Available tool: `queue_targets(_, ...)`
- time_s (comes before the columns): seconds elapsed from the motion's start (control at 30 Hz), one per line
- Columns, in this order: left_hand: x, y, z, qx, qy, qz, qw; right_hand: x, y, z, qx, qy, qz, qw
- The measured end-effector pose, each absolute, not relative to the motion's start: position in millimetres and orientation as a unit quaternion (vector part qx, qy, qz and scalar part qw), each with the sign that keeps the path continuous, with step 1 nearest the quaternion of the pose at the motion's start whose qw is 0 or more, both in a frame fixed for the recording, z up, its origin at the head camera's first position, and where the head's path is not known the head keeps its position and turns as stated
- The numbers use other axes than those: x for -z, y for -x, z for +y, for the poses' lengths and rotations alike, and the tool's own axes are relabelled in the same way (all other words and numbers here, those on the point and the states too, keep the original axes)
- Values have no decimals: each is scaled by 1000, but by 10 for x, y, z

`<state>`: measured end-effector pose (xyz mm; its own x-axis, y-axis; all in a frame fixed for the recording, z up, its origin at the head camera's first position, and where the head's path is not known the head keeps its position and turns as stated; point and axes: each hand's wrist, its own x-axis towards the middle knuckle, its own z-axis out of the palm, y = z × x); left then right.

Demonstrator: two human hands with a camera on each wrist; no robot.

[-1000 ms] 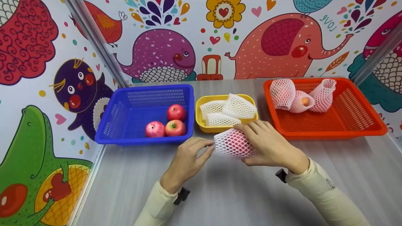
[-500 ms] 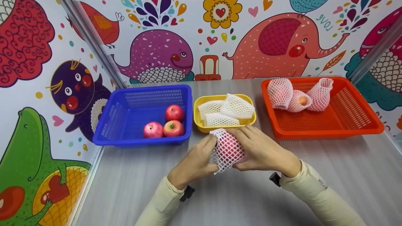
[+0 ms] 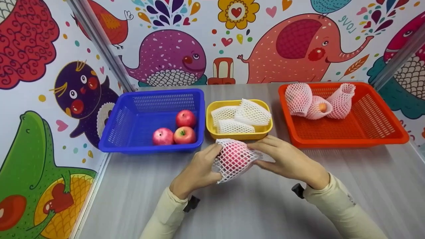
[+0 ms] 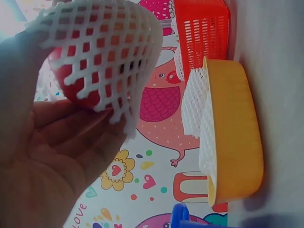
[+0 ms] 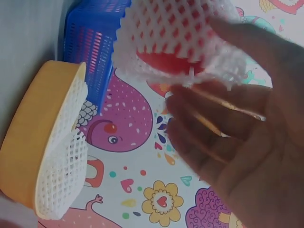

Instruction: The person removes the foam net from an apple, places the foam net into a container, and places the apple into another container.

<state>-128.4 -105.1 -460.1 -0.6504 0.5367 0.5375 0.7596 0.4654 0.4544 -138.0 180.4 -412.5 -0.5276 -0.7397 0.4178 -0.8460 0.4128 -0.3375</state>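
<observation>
At the tabletop's [image 3: 259,212] back left corner we see a blue basket [image 3: 132,148], with three bare apples [image 3: 185,135] bunched in its front right corner. To the right, the netted apple [image 3: 235,155] is held above the tabletop, before the front edge of a yellow tray [image 3: 239,136] of white nets [image 3: 254,113]. It lies between the hands: the left hand [image 3: 196,170] grips it at the foam net's [image 3: 223,176] wide left end, thumb and fingers bent round it. The right hand [image 3: 288,158] is half open at the net's narrow right end, touching it; we cannot tell whether it pinches. By the back right corner, a red basket [image 3: 348,143] has three wrapped fruits [image 3: 340,103] along its back edge, towards the left.

Half a second earlier, we see the right hand closed over the fruit's side; now it sits farther back, baring more net.
</observation>
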Motion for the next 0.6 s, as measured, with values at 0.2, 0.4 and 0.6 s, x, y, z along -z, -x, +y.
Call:
queue_targets(0.2,4594,1287,-1127,367,384,-834,152,4114,1400,1843,-259,-475,-824,169)
queue_targets(0.4,4545,1243,-1258,427,362,-821,109,4123,1478,2027,-240,-436,-839,219)
queue_targets(0.6,4510,1184,-1406,429,339,-830,114,4044,1639,2131,-226,-372,-861,263)
